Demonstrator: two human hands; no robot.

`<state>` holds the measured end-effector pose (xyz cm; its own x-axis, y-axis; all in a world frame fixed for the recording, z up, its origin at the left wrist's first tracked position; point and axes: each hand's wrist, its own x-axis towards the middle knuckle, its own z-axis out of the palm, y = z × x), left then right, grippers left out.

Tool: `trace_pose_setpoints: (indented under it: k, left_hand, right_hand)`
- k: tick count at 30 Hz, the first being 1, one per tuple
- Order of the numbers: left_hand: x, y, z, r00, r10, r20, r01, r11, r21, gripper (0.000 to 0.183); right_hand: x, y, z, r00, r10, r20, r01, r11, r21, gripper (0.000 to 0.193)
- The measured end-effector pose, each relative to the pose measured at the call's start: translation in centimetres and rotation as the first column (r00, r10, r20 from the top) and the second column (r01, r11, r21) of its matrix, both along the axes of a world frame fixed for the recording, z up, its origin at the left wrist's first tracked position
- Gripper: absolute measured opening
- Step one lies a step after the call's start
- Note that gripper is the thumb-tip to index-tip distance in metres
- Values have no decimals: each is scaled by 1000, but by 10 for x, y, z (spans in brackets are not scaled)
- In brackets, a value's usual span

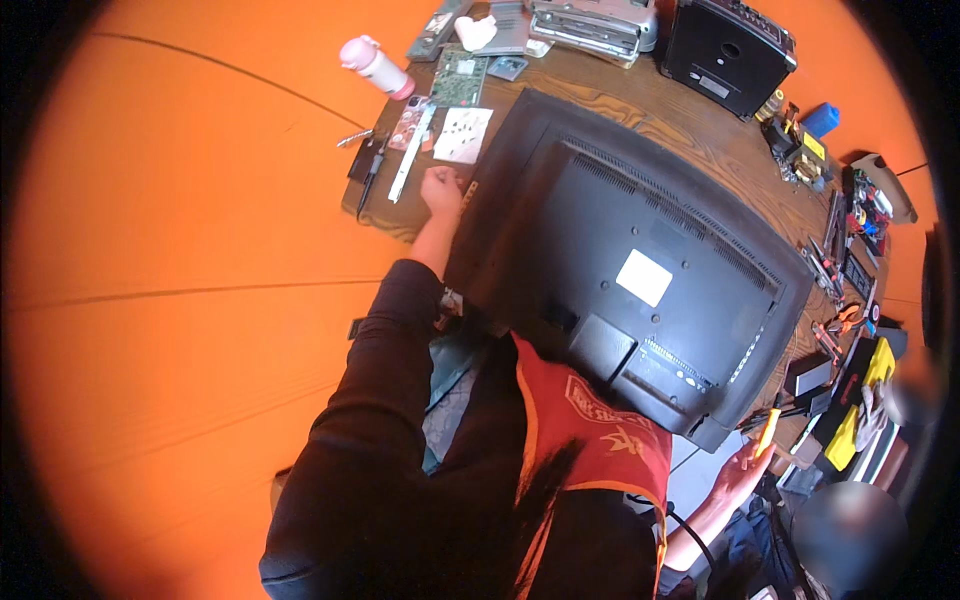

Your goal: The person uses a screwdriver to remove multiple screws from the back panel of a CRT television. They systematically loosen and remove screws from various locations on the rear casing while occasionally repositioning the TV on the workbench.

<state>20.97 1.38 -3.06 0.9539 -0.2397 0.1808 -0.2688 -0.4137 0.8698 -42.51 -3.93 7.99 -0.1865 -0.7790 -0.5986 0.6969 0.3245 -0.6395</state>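
A large black flat-screen television [570, 240] lies with its back up on the wooden table, a white label near its middle. My left hand [441, 190] is closed at the television's left edge, its fingers curled; what they hold, if anything, is hidden. Off the television's lower right corner, my right hand [740, 472] grips a slim yellow tool [768, 432], pointing up. The kind of tool cannot be made out. A red apron [600, 440] hangs between my arms, by the television's near edge.
Left on the table [640, 112] are a pink-and-white bottle [377, 68], a green circuit board [459, 80], a white strip [411, 155] and a paper with small dark pieces [463, 135]. A black boxy device [728, 58] stands at the back. Pliers [848, 318] and other tools crowd the right.
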Motion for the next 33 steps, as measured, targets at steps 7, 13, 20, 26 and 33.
trace_pose_setpoints:
  k: [7, 13, 20, 26, 33]
  left_hand:
    - [94, -30, -46, 922, -67, -381, 29, 994, -105, 22]
    - [71, -25, -11, 985, -110, 137, 24, 858, 513, 43]
    - [-150, -30, 38, 755, -655, -29, 610, 686, 396, 70]
    - [-279, -28, 36, 628, -737, -250, 670, 348, 655, 105]
    - [-298, -45, 26, 706, -595, -385, 603, 219, 767, 121]
  right_hand:
    - [27, 40, 12, 974, -51, -222, 70, 994, 78, 31]
    - [30, 45, 11, 928, -219, -301, 212, 976, -56, 24]
    - [-21, 50, 14, 398, -248, -883, 104, 969, -225, 16]
    - [-58, 75, 8, 248, -82, -965, 73, 995, -66, 15]
    - [-74, 102, -13, 230, 7, -973, 97, 995, 30, 15]
